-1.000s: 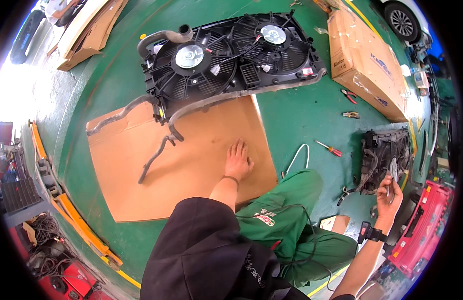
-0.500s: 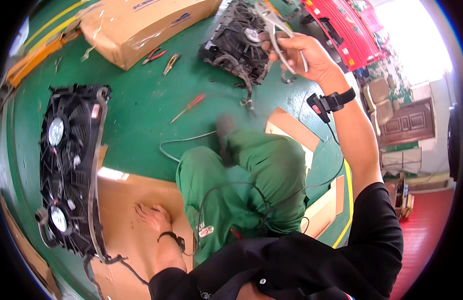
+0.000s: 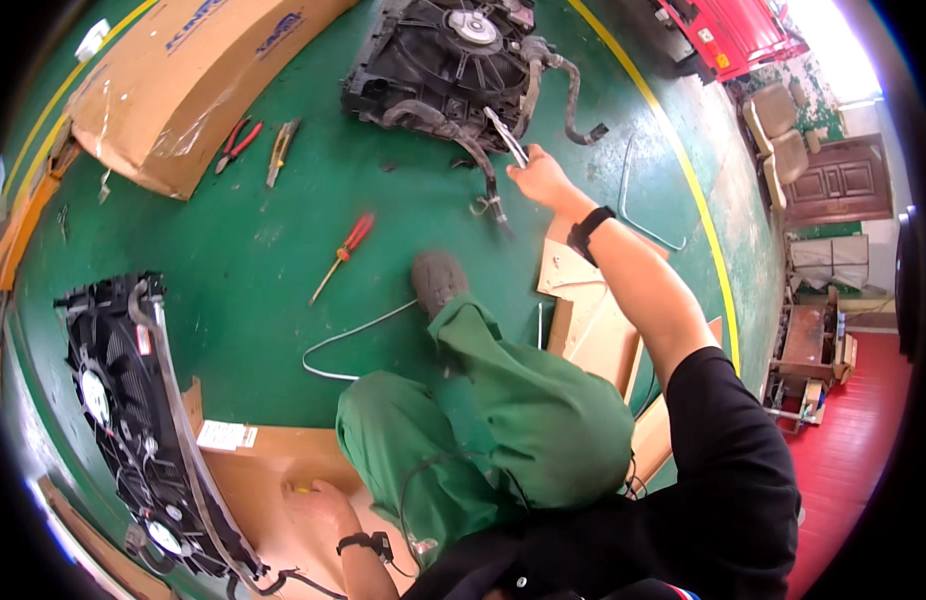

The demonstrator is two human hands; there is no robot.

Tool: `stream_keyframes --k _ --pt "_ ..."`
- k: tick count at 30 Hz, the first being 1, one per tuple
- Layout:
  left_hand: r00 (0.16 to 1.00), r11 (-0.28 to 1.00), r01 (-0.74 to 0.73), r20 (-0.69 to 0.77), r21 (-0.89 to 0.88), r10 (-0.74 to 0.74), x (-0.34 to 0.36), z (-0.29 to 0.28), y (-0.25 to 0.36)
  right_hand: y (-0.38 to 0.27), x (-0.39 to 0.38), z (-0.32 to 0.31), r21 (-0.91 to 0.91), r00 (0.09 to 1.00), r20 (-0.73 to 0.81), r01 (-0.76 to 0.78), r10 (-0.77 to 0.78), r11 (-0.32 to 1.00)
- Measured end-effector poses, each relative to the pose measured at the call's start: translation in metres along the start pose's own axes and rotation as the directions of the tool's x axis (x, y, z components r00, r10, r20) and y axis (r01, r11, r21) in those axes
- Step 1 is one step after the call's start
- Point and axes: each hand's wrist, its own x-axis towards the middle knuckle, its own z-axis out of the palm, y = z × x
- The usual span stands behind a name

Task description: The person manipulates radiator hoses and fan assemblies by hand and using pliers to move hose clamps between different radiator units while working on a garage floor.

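My right hand [image 3: 545, 182] is closed around the handles of silver slip-joint pliers [image 3: 506, 137]. Their head points away from me, toward the lower right edge of a black radiator and fan assembly [image 3: 448, 60] at the far middle. Grey rubber hoses [image 3: 480, 165] hang off that assembly close to the pliers; whether the jaws touch anything cannot be made out. At the lower left, my left hand [image 3: 323, 508] lies on a flat cardboard sheet [image 3: 273, 455], fingers extended but a little blurred. A small yellow spot shows by its fingers. Beside it, a second radiator with twin fans [image 3: 133, 420] leans.
A red-handled screwdriver [image 3: 344, 256], red-handled pliers [image 3: 238, 144] and a utility knife [image 3: 282, 152] lie on the green floor. A long cardboard box [image 3: 193, 90] stands at the far left. Cardboard pieces [image 3: 593, 330] and a bent metal rod [image 3: 625, 195] are to the right.
My right hand has lowered the pliers from a raised position to near the far radiator's hoses. The whole view has shifted. My left hand stays on the cardboard.
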Motion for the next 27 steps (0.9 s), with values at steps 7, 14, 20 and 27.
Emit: stream_keyframes --k 7,14,20,27 --pt "0.897 0.927 0.365 0.234 0.085 -0.374 0.064 -0.029 0.056 0.033 0.076 0.097 0.132 0.985 -0.171 0.053 -0.030 0.990" --pt "0.893 0.854 0.445 -0.061 0.270 -0.446 0.064 -0.008 0.060 0.031 0.070 0.078 0.091 0.903 -0.410 0.181 -0.129 0.979" --pt "0.870 0.819 0.472 -0.025 0.326 -0.492 0.069 -0.007 0.078 0.000 0.102 -0.003 -0.235 0.725 -0.552 0.340 -0.413 0.911" --pt "0.873 0.835 0.441 0.058 0.329 -0.484 0.102 -0.008 0.077 0.020 0.105 0.043 -0.060 0.886 -0.419 0.189 -0.197 0.980"
